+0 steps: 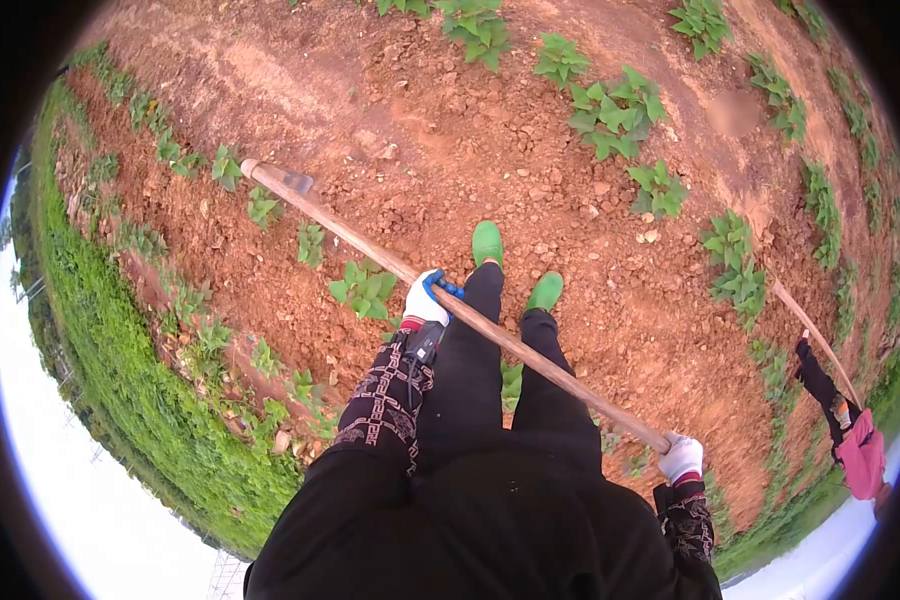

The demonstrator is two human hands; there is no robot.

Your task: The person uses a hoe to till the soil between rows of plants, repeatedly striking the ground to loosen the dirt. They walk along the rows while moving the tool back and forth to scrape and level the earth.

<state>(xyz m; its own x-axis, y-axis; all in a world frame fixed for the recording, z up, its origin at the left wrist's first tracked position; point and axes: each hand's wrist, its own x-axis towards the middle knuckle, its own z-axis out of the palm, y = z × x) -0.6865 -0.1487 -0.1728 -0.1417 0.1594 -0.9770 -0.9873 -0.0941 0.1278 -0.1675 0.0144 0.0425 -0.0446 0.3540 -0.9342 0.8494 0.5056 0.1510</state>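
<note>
A long-handled hoe slants across my body, its wooden handle running from upper left to lower right. Its metal blade is at the far upper-left end, over the reddish soil. My left hand, in a white glove with blue on the fingers, is wrapped round the middle of the handle. Near the handle's lower end, my right hand grips it in a white glove. A small dark device is strapped at my left wrist. A leafy green plant grows just left of my left hand.
Rows of leafy plants run through the cloddy red soil. My green shoes stand between two rows. At the right, another person in a pink top holds a long wooden handle. Dense green growth borders the left side.
</note>
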